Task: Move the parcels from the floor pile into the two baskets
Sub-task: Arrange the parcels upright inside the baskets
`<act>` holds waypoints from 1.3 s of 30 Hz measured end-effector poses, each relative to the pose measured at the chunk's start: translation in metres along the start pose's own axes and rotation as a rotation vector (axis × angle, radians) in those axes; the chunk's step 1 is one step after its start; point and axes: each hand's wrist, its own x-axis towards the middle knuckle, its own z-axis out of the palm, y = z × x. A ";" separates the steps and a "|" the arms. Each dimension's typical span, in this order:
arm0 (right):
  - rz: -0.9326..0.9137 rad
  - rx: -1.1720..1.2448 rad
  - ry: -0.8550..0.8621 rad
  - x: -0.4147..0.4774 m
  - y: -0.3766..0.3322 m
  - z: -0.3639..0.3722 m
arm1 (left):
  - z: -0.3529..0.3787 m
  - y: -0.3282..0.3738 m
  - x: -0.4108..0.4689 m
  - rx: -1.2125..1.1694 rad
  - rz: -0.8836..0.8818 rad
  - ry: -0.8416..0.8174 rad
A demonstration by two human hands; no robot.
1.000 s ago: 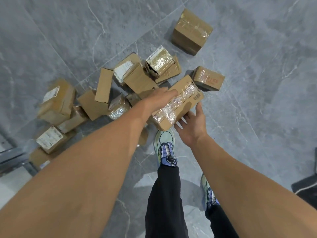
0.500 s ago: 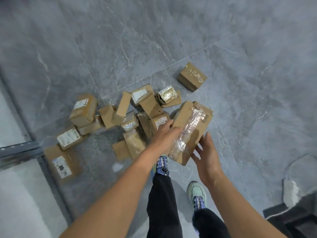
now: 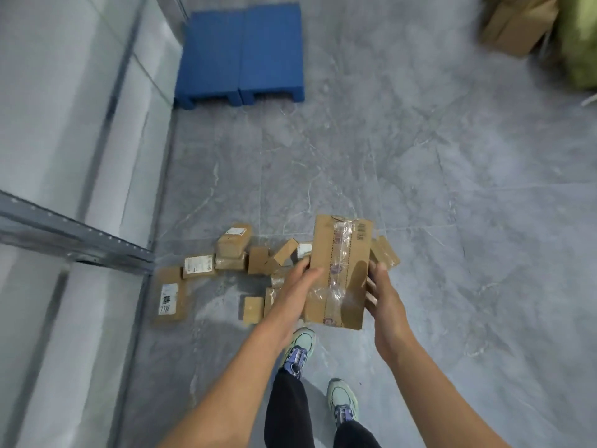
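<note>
I hold a long taped cardboard parcel (image 3: pixel 340 270) lifted above the floor pile. My left hand (image 3: pixel 295 286) grips its left edge, thumb on top and fingers underneath. My right hand (image 3: pixel 381 294) holds its right side, fingers tucked under the box. Below and to the left lies the floor pile of several small brown parcels (image 3: pixel 232 253), some with white labels; one flat labelled parcel (image 3: pixel 169 297) lies nearest the wall. No basket is in view.
A blue plastic pallet (image 3: pixel 242 53) stands on the grey tiled floor at the back. A white wall with a grey metal rail (image 3: pixel 74 240) runs along the left. Cardboard boxes (image 3: pixel 520 24) and something green sit at the top right. My feet (image 3: pixel 300 347) are below the parcel.
I have straightened up, so the pile looks smaller and the pallet has come into view. The long parcel has risen off the pile and turned lengthwise, both hands now on it.
</note>
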 end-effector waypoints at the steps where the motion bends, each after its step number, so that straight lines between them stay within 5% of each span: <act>1: -0.006 -0.029 -0.036 -0.011 -0.011 0.002 | -0.001 0.007 -0.018 -0.024 0.036 0.032; 8: -0.119 -0.195 -0.264 -0.095 -0.075 0.043 | -0.028 0.030 -0.127 -0.191 0.165 0.228; 17: -0.230 -0.422 -0.592 -0.207 -0.074 0.142 | -0.102 0.002 -0.275 -0.293 0.307 0.538; 27: -0.302 -0.635 -0.962 -0.384 0.040 0.256 | -0.179 -0.127 -0.484 -0.542 0.413 0.868; 39: -0.284 -0.890 -1.431 -0.596 0.219 0.310 | -0.184 -0.334 -0.671 -0.850 0.383 1.316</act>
